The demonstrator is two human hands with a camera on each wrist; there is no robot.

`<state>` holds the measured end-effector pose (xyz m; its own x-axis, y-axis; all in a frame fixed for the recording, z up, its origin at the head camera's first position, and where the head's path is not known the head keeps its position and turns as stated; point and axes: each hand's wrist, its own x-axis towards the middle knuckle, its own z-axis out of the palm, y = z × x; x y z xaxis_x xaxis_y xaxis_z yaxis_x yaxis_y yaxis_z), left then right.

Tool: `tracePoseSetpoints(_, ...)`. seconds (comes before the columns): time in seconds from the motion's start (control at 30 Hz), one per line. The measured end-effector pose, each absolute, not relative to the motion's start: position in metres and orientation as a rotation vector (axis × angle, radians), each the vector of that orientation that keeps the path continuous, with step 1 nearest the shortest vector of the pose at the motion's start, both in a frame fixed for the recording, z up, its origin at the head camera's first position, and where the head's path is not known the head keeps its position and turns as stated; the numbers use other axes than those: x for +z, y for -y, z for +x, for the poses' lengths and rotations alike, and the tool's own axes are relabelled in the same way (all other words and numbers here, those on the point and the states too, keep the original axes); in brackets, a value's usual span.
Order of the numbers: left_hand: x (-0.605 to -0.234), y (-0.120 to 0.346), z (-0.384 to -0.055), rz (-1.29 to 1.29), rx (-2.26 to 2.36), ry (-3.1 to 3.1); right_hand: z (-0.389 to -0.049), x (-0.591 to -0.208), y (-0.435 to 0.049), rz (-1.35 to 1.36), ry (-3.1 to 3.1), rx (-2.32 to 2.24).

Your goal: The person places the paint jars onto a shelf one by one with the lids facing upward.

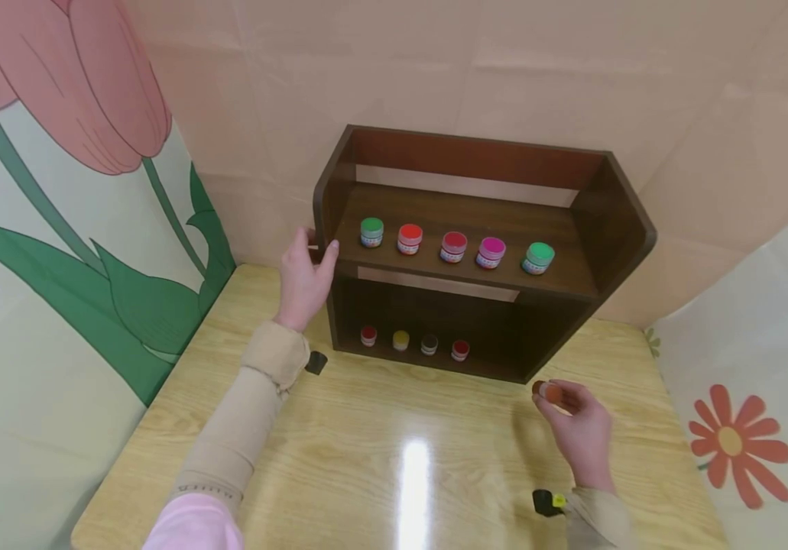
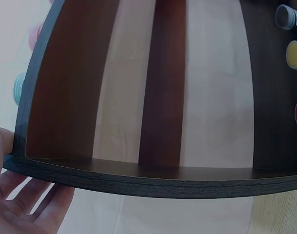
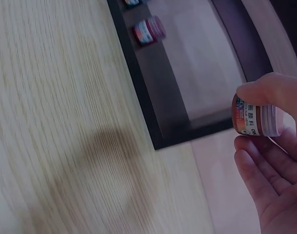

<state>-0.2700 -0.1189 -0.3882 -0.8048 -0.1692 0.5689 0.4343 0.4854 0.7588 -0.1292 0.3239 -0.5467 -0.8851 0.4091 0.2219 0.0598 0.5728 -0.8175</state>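
Note:
My left hand [image 1: 306, 283] grips the left edge of a dark brown wooden shelf [image 1: 476, 202], thumb at the front and fingers behind the side panel. In the left wrist view its fingers [image 2: 58, 204] bend under the shelf's edge. Near the shelf's lower right corner, my right hand [image 1: 582, 431] pinches a small paint jar [image 3: 248, 117] with an orange-brown tint between thumb and fingers, held above the table. The jar lies on its side in that grip, its label showing in the right wrist view.
Several paint jars stand in a row on the upper board, among them a green-lidded jar [image 1: 538, 258] at the right end. The lower level holds more, including a yellow jar [image 1: 401, 341]. Beneath is a wood-grain table [image 1: 338, 451], with patterned cloth walls around.

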Motion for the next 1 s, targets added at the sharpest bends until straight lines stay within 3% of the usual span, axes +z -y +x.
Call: tracePoseSetpoints(1.0,-0.388,0.119,-0.269,-0.207,-1.321,2.158,-0.188,-0.548,-0.273,-0.108,2.437,1.249)
